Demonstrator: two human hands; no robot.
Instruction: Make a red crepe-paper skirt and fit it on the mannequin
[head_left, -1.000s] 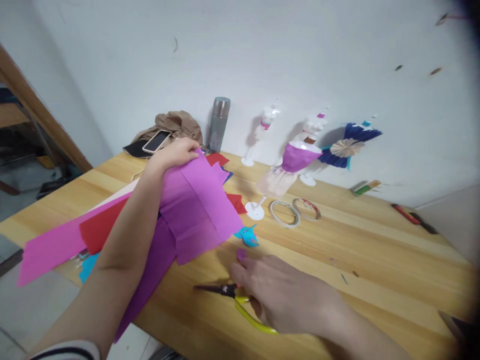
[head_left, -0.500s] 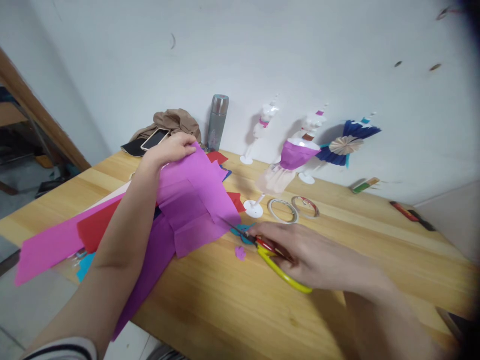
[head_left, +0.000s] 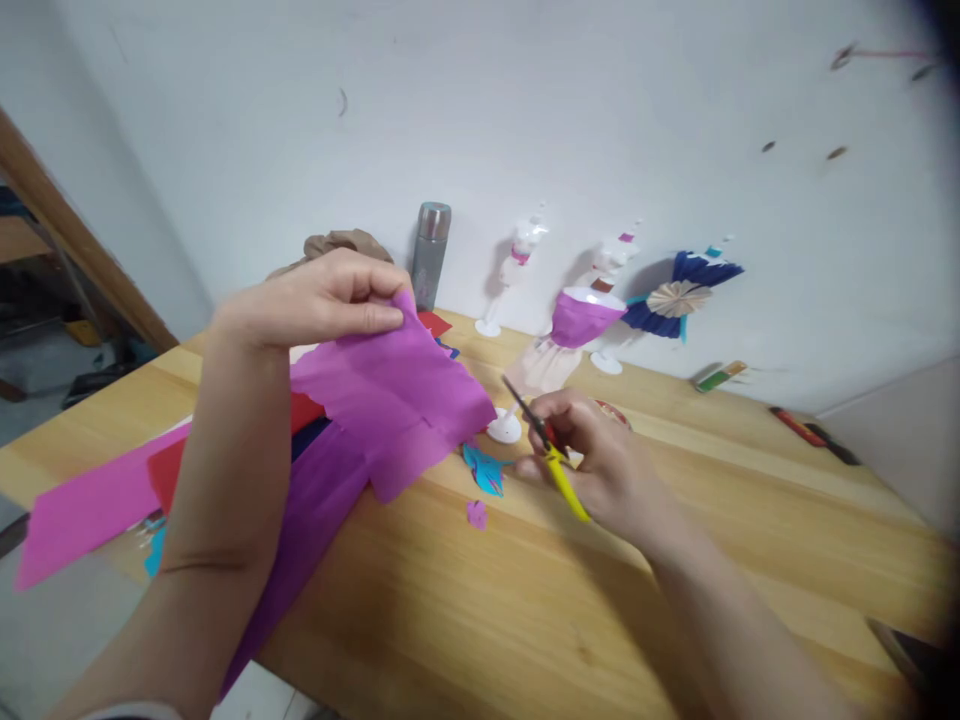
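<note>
My left hand [head_left: 315, 300] pinches the far corner of a purple crepe paper sheet [head_left: 397, 390] and lifts it above the wooden table [head_left: 487, 600]. My right hand [head_left: 592, 460] is closed on yellow-handled scissors [head_left: 544, 445], their blades pointing up and left toward the paper's right edge. A small purple scrap [head_left: 476, 514] and a teal paper piece [head_left: 484, 470] lie on the table just below the sheet. More paper in pink [head_left: 82, 510], red [head_left: 169, 465] and dark purple [head_left: 307, 520] lies under my left forearm.
White doll stands line the back wall, one in a purple paper dress [head_left: 577, 320], another with a blue paper fan [head_left: 675, 298]. A steel bottle [head_left: 431, 250] and brown cloth [head_left: 337, 244] stand at the back left. A green glue stick [head_left: 718, 377] and a red-black tool [head_left: 814, 436] lie right.
My right hand picked the scissors up off the table and carried them up toward the paper's edge. My left hand lifted the purple sheet higher and nearer to me.
</note>
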